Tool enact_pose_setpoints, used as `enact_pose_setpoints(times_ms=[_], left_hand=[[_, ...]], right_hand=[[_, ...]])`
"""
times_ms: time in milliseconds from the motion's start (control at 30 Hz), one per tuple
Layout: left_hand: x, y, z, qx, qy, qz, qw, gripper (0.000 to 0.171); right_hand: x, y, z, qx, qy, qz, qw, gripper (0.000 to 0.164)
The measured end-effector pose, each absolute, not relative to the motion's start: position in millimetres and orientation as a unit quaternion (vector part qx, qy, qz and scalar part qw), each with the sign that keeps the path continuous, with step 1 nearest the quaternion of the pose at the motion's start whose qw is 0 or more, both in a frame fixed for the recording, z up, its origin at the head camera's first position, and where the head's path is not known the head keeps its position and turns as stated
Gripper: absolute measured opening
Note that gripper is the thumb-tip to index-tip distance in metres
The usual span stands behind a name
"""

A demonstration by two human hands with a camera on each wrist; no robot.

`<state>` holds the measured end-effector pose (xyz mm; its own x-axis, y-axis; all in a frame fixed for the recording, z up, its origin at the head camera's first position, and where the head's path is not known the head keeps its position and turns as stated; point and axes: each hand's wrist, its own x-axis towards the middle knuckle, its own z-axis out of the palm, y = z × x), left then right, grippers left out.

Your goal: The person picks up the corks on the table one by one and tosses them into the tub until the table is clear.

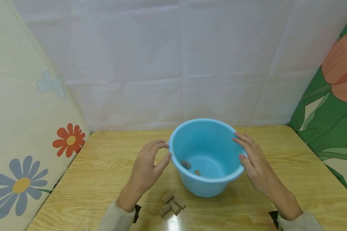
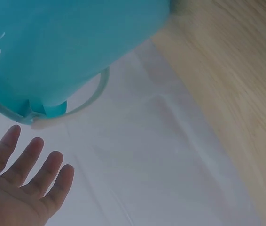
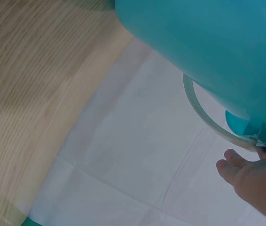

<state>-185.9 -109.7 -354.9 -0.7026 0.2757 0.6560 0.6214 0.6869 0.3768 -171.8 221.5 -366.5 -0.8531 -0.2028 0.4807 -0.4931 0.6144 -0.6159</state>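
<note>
A light blue bucket (image 1: 205, 187) stands on the table, its mouth facing up and toward me. Two small brownish pieces, one a rounded piece (image 1: 185, 164), lie inside it. My left hand (image 1: 146, 163) is at the bucket's left rim, thumb and fingers parted; the left wrist view shows its fingers spread just off the rim. On the right side, my right hand (image 1: 255, 165) has its fingertips and thumb overlapping the rim, fingers loosely extended. A pale curved handle (image 3: 201, 110) hangs behind the bucket. Several brown corks (image 1: 174, 207) lie in a small pile in front.
The wood-grain table (image 1: 118, 144) ends at a white cloth backdrop (image 1: 127, 64). Flower-patterned panels flank it, a cream panel (image 1: 14, 112) on the left and a tulip panel (image 1: 335, 128) on the right.
</note>
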Motion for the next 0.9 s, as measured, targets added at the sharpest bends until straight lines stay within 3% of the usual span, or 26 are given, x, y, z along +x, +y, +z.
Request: enact_pose_setpoints(times_ms=[267, 900], left_hand=[[-184.2, -119.4, -362.3, -0.263, -0.873, -0.273, 0.305, 0.025], [-174.3, -137.2, -386.6, -0.251, -0.901, -0.236, 0.265, 0.019]], right_hand=[[-172.4, 222.4, -366.5, 0.199, -0.879, 0.393, 0.185, 0.046], [-172.3, 223.2, -365.8, 0.209, -0.872, 0.400, 0.192, 0.046]])
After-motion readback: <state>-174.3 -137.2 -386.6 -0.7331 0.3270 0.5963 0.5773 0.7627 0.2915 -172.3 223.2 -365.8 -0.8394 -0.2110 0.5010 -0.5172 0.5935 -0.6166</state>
